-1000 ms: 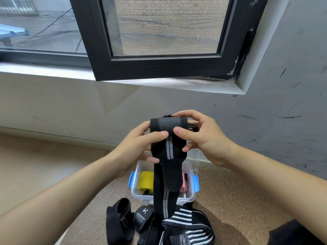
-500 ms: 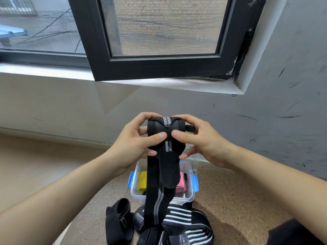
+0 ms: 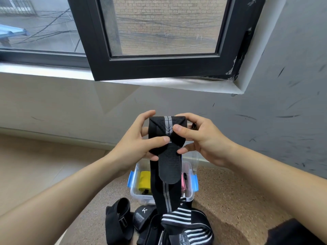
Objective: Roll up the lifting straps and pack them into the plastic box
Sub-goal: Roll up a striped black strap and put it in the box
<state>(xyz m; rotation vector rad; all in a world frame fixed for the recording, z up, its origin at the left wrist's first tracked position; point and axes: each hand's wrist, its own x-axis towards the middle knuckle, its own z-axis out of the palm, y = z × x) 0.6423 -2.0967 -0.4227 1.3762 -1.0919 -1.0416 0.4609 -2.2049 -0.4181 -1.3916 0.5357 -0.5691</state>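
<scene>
A black lifting strap with a grey centre stripe (image 3: pixel 167 131) is held up at chest height, its top wound into a thick roll. My left hand (image 3: pixel 136 144) grips the roll's left side with the thumb across its front. My right hand (image 3: pixel 200 138) grips the right side, thumb pressed on the stripe. The strap's loose tail (image 3: pixel 167 197) hangs straight down in front of a clear plastic box with blue latches (image 3: pixel 189 195). Inside the box lie a yellow roll (image 3: pixel 144 181) and a pink item (image 3: pixel 184 183), both partly hidden by the tail.
Several black straps and wraps lie in a heap (image 3: pixel 159 225) on the speckled surface just in front of the box, one with white stripes (image 3: pixel 185 220). A black open window frame (image 3: pixel 159 68) juts out above the hands. Grey wall stands behind.
The roll has turned further and grown thicker, so the grey stripe now shows on top. More of the tail has been wound up; both hands shifted their grip slightly.
</scene>
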